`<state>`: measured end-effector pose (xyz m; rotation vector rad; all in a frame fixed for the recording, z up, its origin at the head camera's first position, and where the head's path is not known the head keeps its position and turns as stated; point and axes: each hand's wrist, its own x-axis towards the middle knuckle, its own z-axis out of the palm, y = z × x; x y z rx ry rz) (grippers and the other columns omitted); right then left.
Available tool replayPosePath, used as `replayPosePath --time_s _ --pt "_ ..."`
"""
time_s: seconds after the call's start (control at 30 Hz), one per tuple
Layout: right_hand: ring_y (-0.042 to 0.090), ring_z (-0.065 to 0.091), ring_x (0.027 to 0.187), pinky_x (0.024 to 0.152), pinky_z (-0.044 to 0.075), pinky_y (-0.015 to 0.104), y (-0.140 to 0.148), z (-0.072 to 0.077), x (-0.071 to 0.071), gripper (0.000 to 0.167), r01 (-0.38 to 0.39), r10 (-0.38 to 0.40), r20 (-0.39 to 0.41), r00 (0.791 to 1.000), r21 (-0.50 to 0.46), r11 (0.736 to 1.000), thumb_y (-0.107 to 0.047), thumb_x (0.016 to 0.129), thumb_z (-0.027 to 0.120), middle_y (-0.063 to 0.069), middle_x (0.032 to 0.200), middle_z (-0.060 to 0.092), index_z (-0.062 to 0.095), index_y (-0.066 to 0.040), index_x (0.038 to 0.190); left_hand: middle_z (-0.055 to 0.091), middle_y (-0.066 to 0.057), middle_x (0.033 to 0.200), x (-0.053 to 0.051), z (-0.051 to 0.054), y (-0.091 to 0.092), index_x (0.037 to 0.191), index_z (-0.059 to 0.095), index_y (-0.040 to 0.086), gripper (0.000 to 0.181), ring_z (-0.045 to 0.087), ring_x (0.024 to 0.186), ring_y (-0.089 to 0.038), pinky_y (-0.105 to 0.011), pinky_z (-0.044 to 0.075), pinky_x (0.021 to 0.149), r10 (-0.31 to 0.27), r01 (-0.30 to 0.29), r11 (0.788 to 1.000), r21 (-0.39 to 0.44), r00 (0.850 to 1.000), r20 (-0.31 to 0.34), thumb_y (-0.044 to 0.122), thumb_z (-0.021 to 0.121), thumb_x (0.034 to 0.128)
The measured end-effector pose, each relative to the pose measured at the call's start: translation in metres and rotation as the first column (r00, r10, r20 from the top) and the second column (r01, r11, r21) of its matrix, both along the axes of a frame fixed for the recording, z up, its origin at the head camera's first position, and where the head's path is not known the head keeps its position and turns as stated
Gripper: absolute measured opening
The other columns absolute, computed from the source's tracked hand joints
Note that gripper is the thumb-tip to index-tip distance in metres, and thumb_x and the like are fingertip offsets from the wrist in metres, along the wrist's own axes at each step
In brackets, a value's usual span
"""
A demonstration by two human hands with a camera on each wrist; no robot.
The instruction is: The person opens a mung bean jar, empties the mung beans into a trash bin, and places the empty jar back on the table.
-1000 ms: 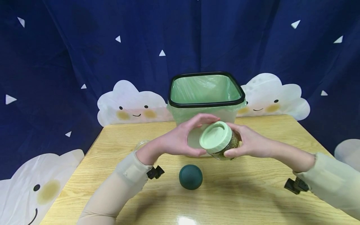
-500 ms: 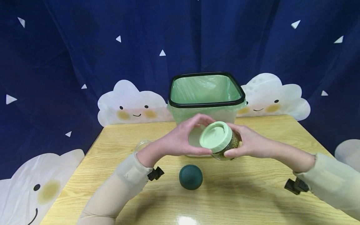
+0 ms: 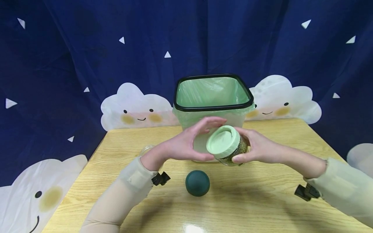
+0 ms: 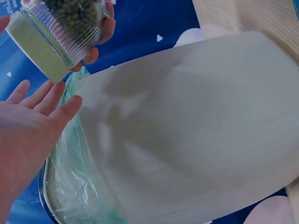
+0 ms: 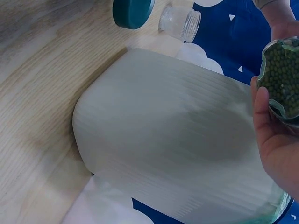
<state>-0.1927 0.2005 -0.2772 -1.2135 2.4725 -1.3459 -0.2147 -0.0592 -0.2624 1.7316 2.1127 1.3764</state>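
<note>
A clear ribbed jar (image 3: pixel 242 147) of small green beans, which look like mung beans, is held tilted above the table in my right hand (image 3: pixel 257 146). Its pale green screw lid (image 3: pixel 222 141) faces my left hand (image 3: pixel 186 140). The left fingers and thumb spread around the lid; in the left wrist view the fingertips (image 4: pixel 60 88) lie close by the lid's edge (image 4: pixel 37 46), and contact is hard to tell. From the right wrist view, the jar's base (image 5: pixel 282 79) shows the beans, with right fingers along its side.
Behind the hands stands a pale bin (image 5: pixel 163 135) with a black rim (image 3: pixel 215 108) and green liner bag. A round dark teal object (image 3: pixel 197 183) sits on the wooden table (image 3: pixel 250 207). A clear open-mouthed jar (image 5: pixel 180 23) is partly hidden behind the left forearm.
Half a second ago the left thumb and fingers were closer in on the lid; now they have drawn slightly back left. The right hand and jar have stayed in place.
</note>
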Motion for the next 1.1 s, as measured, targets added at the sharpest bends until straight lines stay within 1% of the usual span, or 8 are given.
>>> replayPosePath --time_s 0.1,0.3,0.47,0.63,0.73,0.9,0.97,1.1 --pt "0.016 0.059 0.103 0.088 0.048 0.028 0.0002 0.0 -0.0001 0.072 -0.001 0.001 0.0 1.0 0.002 1.0 -0.013 0.075 0.081 0.008 0.114 0.062 0.046 0.007 0.134 0.035 -0.011 0.152 0.0007 -0.0001 -0.0005 0.147 0.029 0.003 0.086 0.032 0.139 -0.016 -0.038 0.026 0.113 -0.018 0.018 1.0 0.002 0.999 0.027 -0.001 0.078 0.0761" --pt "0.016 0.059 0.103 0.089 0.048 0.029 0.0017 -0.001 0.0004 0.074 0.012 -0.012 0.001 1.0 0.019 1.0 -0.014 0.075 0.082 0.007 0.115 0.062 0.045 0.007 0.135 0.041 -0.01 0.146 -0.0001 -0.001 0.0005 0.143 0.034 0.001 0.08 0.037 0.136 -0.016 -0.038 0.028 0.112 -0.011 0.011 1.0 0.013 1.0 0.014 0.001 0.078 0.0767" --pt "0.016 0.058 0.103 0.09 0.047 0.028 0.0032 -0.0028 -0.0005 0.073 0.024 -0.024 0.003 1.0 0.024 0.999 -0.013 0.075 0.081 0.008 0.114 0.062 0.045 0.007 0.135 0.047 -0.007 0.141 0.0007 -0.0019 0.0027 0.14 0.038 0.003 0.076 0.043 0.13 -0.014 -0.039 0.033 0.109 0.043 -0.043 0.999 0.013 0.999 -0.001 0.006 0.081 0.0765" --pt "0.017 0.059 0.103 0.089 0.047 0.028 0.0042 -0.0038 -0.001 0.071 0.025 -0.025 0.006 1.0 0.027 0.999 -0.013 0.076 0.08 0.008 0.113 0.062 0.045 0.007 0.135 0.052 -0.003 0.132 0.0031 -0.0031 0.005 0.136 0.042 0.005 0.074 0.049 0.121 -0.011 -0.042 0.039 0.105 0.125 -0.125 0.992 -0.002 0.99 -0.069 0.013 0.084 0.0753" --pt "0.016 0.059 0.102 0.088 0.048 0.028 0.004 -0.0043 -0.0015 0.07 0.024 -0.024 -0.001 1.0 0.029 0.999 -0.013 0.076 0.08 0.007 0.113 0.062 0.046 0.007 0.134 0.053 -0.004 0.132 0.0032 -0.0033 0.0052 0.135 0.041 0.005 0.076 0.05 0.12 -0.01 -0.042 0.04 0.104 0.142 -0.144 0.989 -0.011 0.985 -0.101 0.014 0.085 0.0745" --pt "0.016 0.058 0.103 0.089 0.047 0.027 0.003 -0.0036 -0.0019 0.07 0.021 -0.02 -0.014 1.0 0.027 0.999 -0.014 0.075 0.08 0.006 0.113 0.062 0.047 0.006 0.133 0.046 -0.005 0.141 0.0023 -0.0014 0.0038 0.141 0.037 0.006 0.083 0.044 0.128 -0.011 -0.043 0.035 0.107 0.121 -0.124 0.992 -0.032 0.989 -0.087 0.015 0.085 0.0747" --pt "0.016 0.059 0.103 0.089 0.047 0.028 0.0026 -0.0031 -0.0017 0.07 0.019 -0.019 -0.013 1.0 0.027 0.999 -0.014 0.075 0.081 0.006 0.113 0.062 0.047 0.006 0.133 0.042 -0.007 0.146 0.0017 -0.0007 0.0031 0.144 0.035 0.007 0.086 0.041 0.132 -0.012 -0.043 0.033 0.109 0.097 -0.099 0.995 -0.033 0.993 -0.067 0.014 0.085 0.075" --pt "0.016 0.059 0.101 0.088 0.048 0.028 0.0017 -0.0024 -0.0014 0.07 0.017 -0.017 -0.017 1.0 0.03 0.999 -0.015 0.075 0.081 0.006 0.112 0.062 0.047 0.006 0.132 0.036 -0.011 0.15 -0.0003 -0.0007 0.0032 0.147 0.031 0.004 0.09 0.036 0.137 -0.015 -0.04 0.028 0.112 0.028 -0.028 0.999 -0.022 0.999 -0.025 0.008 0.083 0.0744"
